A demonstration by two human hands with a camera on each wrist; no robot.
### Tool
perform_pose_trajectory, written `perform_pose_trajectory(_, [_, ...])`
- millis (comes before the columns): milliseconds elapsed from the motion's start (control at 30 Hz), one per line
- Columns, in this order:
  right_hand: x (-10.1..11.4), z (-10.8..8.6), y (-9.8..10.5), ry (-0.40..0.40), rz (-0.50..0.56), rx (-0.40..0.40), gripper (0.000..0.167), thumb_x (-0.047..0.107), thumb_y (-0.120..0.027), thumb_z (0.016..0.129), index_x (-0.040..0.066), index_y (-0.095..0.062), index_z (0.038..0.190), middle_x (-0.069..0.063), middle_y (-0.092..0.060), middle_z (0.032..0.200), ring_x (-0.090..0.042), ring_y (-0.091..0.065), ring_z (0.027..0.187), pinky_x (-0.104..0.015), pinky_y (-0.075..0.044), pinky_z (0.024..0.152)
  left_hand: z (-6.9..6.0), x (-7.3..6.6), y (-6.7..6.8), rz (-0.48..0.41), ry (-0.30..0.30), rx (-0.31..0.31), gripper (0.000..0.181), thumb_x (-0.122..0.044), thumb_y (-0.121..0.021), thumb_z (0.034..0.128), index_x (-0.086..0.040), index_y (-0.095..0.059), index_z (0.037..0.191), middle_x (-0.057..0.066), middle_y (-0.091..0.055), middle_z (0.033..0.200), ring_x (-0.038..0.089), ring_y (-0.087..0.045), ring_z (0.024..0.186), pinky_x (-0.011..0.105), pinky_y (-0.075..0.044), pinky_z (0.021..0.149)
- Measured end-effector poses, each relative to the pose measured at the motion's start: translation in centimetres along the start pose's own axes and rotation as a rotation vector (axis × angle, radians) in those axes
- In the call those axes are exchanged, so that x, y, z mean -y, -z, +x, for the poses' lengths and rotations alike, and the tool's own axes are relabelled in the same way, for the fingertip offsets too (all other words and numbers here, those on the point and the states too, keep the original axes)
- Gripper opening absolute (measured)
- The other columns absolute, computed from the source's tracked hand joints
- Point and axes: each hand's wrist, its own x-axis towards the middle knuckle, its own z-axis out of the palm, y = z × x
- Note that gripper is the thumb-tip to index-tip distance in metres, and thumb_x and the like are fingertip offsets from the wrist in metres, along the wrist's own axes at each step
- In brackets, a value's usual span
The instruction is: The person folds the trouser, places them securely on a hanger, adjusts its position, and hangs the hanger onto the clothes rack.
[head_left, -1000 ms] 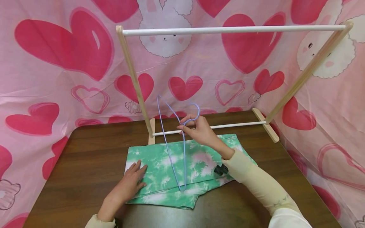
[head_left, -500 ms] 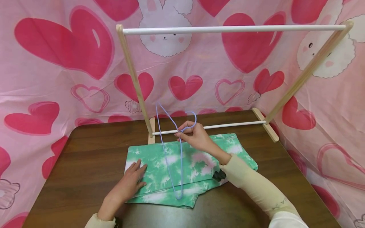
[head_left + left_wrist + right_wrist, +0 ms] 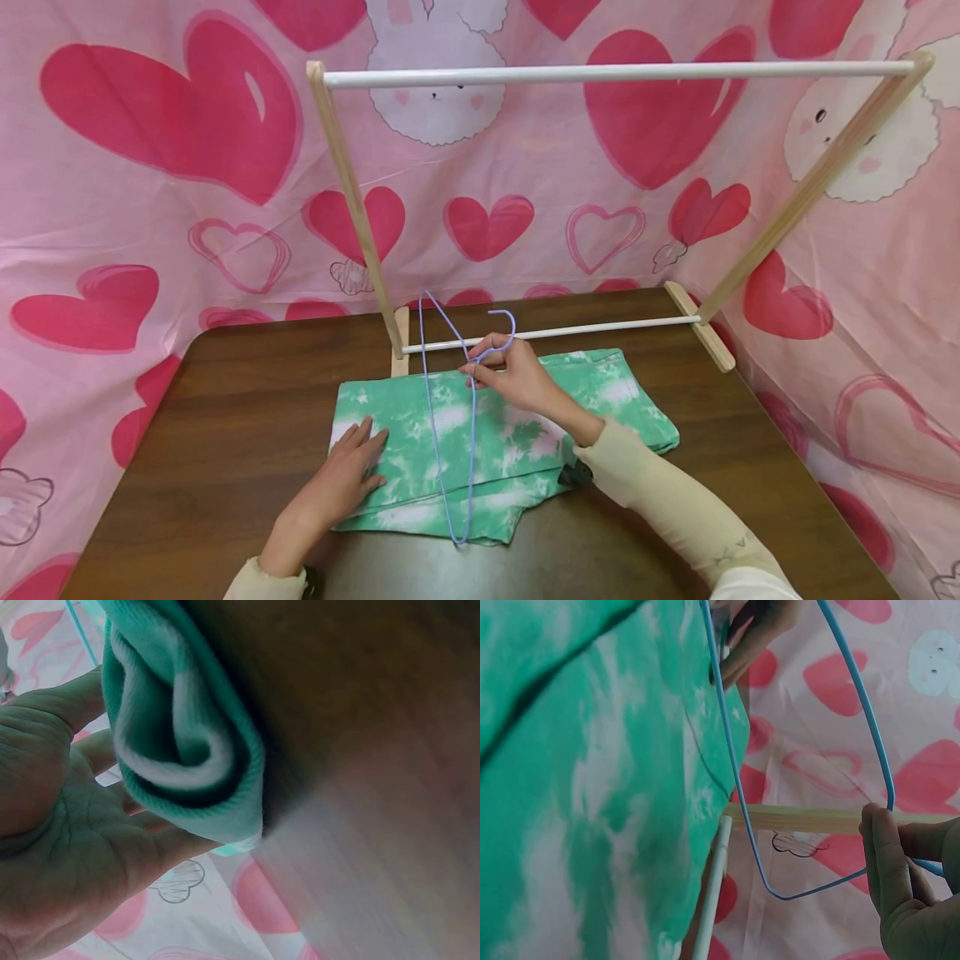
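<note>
A folded green-and-white tie-dye garment (image 3: pixel 540 417) lies across the table. My left hand (image 3: pixel 341 475) rests on its left end with the fingers spread. In the left wrist view the rolled layers of the garment's edge (image 3: pixel 180 750) show beside the palm (image 3: pixel 82 817). Above the cloth, my right hand (image 3: pixel 517 375) pinches a thin blue-purple clothes hanger (image 3: pixel 431 400) just below its hook. The hanger is turned on end, its long loop reaching down over the garment. In the right wrist view, thumb and fingers meet on the hanger's wire (image 3: pixel 874 720).
Behind the garment stands a rack with wooden side posts (image 3: pixel 356 208) and a white top bar (image 3: pixel 600 73). Its lower white bar (image 3: pixel 600 327) runs just beyond the cloth. A pink heart-print curtain (image 3: pixel 150 225) surrounds the dark wooden table (image 3: pixel 217 400).
My right hand has lowered the hanger and brought it slightly toward me, so its lower end now reaches the garment's near edge. The left hand stays in place.
</note>
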Motion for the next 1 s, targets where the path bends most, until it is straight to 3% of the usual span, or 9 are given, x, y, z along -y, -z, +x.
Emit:
perform_pose_trajectory(200, [-0.7,-0.5,-0.4,-0.027,0.010,0.023,0.016,0.001,-0.069,0.095,-0.009,-0.063,0.106,-0.024,-0.076,0.098,-0.040,-0.075,0.083,-0.054,-0.060,0.075,0.0,0.0,0.0,0.001,0.001,-0.001,0.065,-0.012,-0.079,0.0874,0.005,-0.052,0.144,0.037,-0.033,0.155,0.057,-0.028,0.144,0.068,-0.029,0.113])
perform_pose_trajectory(367, [-1.1,-0.9,-0.8,-0.051,0.023,0.027,0.016,0.001,-0.068,0.096,-0.009,-0.062,0.106,-0.031,-0.073,0.100,-0.043,-0.075,0.084,-0.056,-0.059,0.075,-0.1,0.0,-0.2,0.008,-0.006,-0.015,0.066,-0.011,-0.079,0.0872,0.005,-0.051,0.144,0.037,-0.033,0.155,0.057,-0.029,0.144,0.068,-0.030,0.113])
perform_pose_trajectory(600, [-1.5,-1.6,-1.2,-0.108,0.032,0.029,0.017,0.002,-0.071,0.094,-0.008,-0.062,0.105,-0.033,-0.072,0.100,-0.036,-0.076,0.084,-0.055,-0.060,0.078,-0.1,0.0,-0.2,-0.002,0.005,0.001,0.064,-0.011,-0.078,0.0882,0.006,-0.051,0.144,0.037,-0.033,0.155,0.057,-0.028,0.144,0.069,-0.030,0.112])
perform_pose_trajectory(867, [-2.5,-1.6,-1.2,-0.122,0.037,0.078,0.022,-0.001,-0.071,0.093,-0.013,-0.060,0.107,-0.037,-0.070,0.100,-0.045,-0.074,0.084,-0.055,-0.060,0.078,0.0,0.0,-0.2,0.009,-0.001,-0.001,0.063,-0.010,-0.079,0.0881,0.006,-0.052,0.143,0.038,-0.033,0.154,0.058,-0.029,0.143,0.069,-0.031,0.112])
perform_pose_trajectory(1000, [-2.8,-1.7,-1.0,-0.170,0.030,0.084,0.026,0.000,-0.071,0.093,-0.015,-0.059,0.110,-0.030,-0.073,0.099,-0.032,-0.076,0.082,-0.055,-0.059,0.079,0.0,0.0,-0.2,0.008,-0.002,-0.001,0.063,-0.010,-0.078,0.0883,0.006,-0.052,0.143,0.038,-0.033,0.155,0.058,-0.029,0.143,0.069,-0.031,0.111])
